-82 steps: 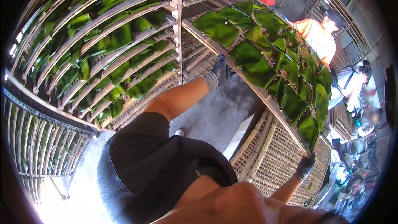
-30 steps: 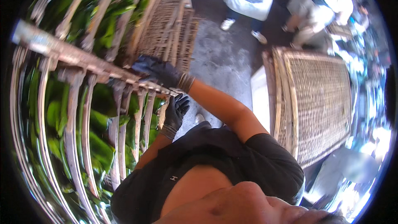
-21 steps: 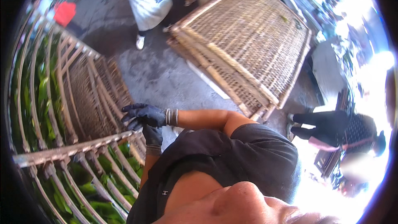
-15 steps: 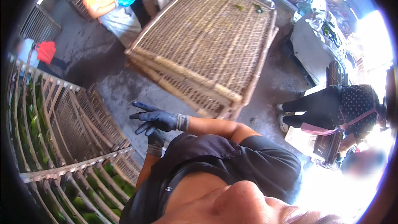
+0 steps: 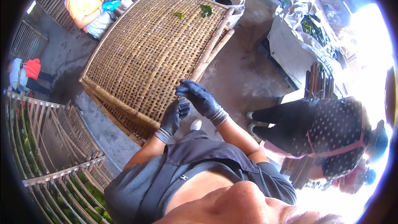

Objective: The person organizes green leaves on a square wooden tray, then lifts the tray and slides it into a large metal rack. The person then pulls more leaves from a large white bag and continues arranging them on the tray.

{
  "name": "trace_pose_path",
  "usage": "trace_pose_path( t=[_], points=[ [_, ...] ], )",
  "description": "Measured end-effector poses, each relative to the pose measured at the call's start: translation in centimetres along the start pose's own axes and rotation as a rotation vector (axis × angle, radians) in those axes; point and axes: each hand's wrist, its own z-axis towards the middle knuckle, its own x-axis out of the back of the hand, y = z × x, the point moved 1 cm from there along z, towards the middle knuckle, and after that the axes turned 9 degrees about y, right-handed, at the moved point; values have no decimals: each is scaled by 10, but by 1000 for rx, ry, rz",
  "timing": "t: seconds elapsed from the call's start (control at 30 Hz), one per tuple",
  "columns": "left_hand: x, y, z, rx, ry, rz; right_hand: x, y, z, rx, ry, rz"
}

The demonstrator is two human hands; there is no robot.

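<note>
My left hand, in a dark glove with grey cuff, is by the near corner of a stack of woven bamboo trays; its fingers are curled, and whatever may be inside them is hidden. Just to its right and higher, my right hand, gloved alike, has its bent fingers apart beside a long wooden edge pole of the stack. Whether it touches the pole I cannot tell. Two small green leaf pieces lie on the top tray.
Slatted racks with leaves stand lower left. A person in polka dots bends close at my right, by wooden slats. A person in orange stands beyond the stack. White sacks of leaves are at upper right.
I have turned from the leaf rack toward the bare tray stack, which now lies ahead of my hands. My hands have left the rack, and the left one has come out from behind the right.
</note>
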Motion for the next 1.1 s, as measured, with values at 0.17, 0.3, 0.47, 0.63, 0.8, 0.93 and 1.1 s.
trace_pose_path(
  t=[0.17,0.3,0.47,0.63,0.8,0.93,1.1],
  points=[
    [-64,3,77,10,-45,-46,105,-102,-4,232,145,-278],
    [-150,12,143,18,-97,-100,199,-199,-33,193,494,-14],
    [-282,60,211,25,-183,19,316,-286,-62,383,591,-114],
    [-355,85,295,10,-165,-29,389,-336,-7,265,649,116],
    [-408,114,350,-24,57,-145,453,-423,149,134,356,-31],
    [-441,149,390,-52,140,-212,444,-510,288,-118,509,7],
    [-463,191,506,-155,120,-303,486,-544,428,-82,340,-120]
  ],
)
